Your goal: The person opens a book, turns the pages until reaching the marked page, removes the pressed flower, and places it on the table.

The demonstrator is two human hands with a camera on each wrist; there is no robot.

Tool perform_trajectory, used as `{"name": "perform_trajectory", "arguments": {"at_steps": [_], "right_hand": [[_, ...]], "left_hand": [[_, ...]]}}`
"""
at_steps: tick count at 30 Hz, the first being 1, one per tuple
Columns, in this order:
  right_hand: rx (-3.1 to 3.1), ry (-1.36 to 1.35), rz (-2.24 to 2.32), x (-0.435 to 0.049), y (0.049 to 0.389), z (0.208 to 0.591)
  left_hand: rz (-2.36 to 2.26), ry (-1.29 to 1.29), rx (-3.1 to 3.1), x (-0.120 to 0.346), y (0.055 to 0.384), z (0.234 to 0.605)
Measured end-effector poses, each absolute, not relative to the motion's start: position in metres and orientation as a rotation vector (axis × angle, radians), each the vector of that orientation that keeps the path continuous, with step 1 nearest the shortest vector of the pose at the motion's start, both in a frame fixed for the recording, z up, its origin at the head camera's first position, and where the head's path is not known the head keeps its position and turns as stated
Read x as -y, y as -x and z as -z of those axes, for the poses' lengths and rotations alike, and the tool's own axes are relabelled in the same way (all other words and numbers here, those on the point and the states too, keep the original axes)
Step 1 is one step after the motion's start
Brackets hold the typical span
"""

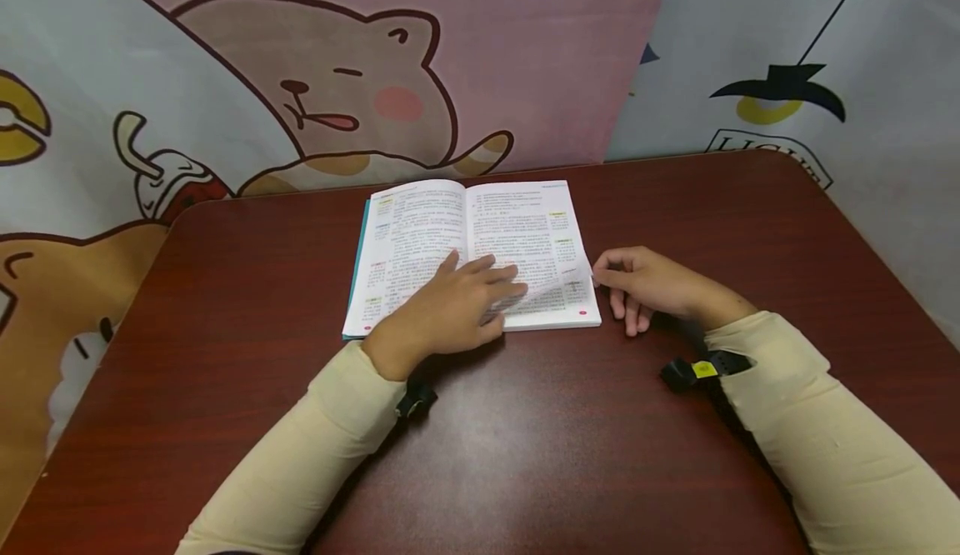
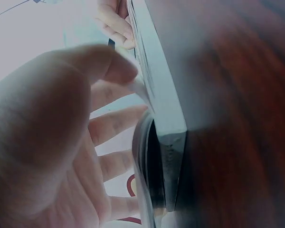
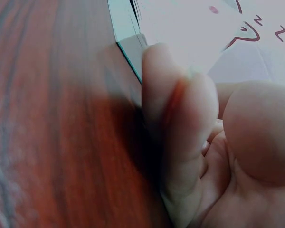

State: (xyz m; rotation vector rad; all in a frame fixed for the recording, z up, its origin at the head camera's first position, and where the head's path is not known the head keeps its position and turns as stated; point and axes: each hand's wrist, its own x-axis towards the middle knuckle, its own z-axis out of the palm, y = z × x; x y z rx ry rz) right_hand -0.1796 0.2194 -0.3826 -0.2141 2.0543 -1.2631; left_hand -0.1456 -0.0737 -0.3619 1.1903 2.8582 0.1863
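The open, teal-covered paper book [image 1: 491, 226], at twelve o'clock on the red-brown wood-grained tabletop [image 1: 540, 455], is apparently steadied by the spread left hand [image 1: 450, 309], its four-o'clock page edge [image 1: 584, 274] seemingly pinched by the right hand [image 1: 648, 284].

One camera looks down from above the left hand [image 1: 453, 309] and right hand [image 1: 656, 282]. Wrist cameras sit close, facing along each hand; both see the book [image 1: 423, 242]
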Motion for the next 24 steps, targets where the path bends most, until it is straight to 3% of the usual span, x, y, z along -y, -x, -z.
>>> {"name": "perform_trajectory", "arguments": {"at_steps": [24], "right_hand": [[-2.116,0.236,1.220,-0.2197,0.1798,0.3847]], "left_hand": [[-0.219,-1.065,-2.930,0.0721,0.1466,0.3626]]}}
